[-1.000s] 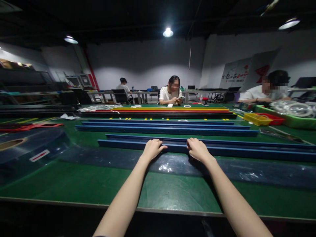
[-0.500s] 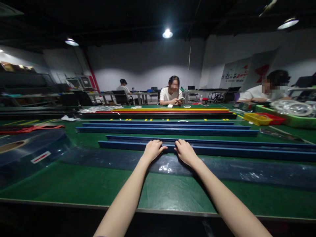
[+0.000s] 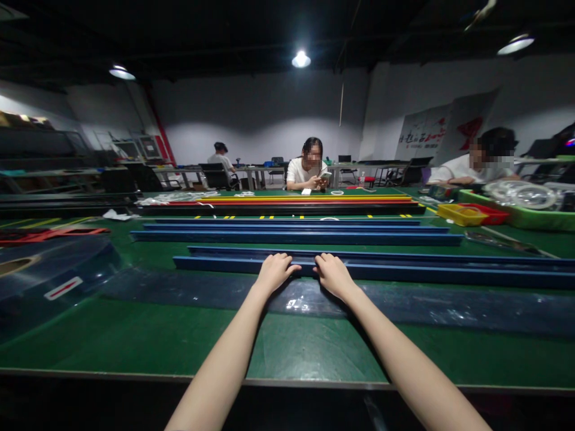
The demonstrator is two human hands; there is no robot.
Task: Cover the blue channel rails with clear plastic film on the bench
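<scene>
A long blue channel rail lies across the green table, the nearest of several blue rails. My left hand rests on its near edge, fingers curled over the top. My right hand grips the same rail just to the right, a short gap between the two hands. A strip of clear plastic film lies flat on the table in front of the rail, under my wrists.
More blue rails lie farther back, then black, red and yellow ones. A large film roll sits at left. Yellow and red trays and a green bin stand at right. People sit at the far side.
My right hand has slid left along the rail, closing toward my left hand. The left hand has stayed in place.
</scene>
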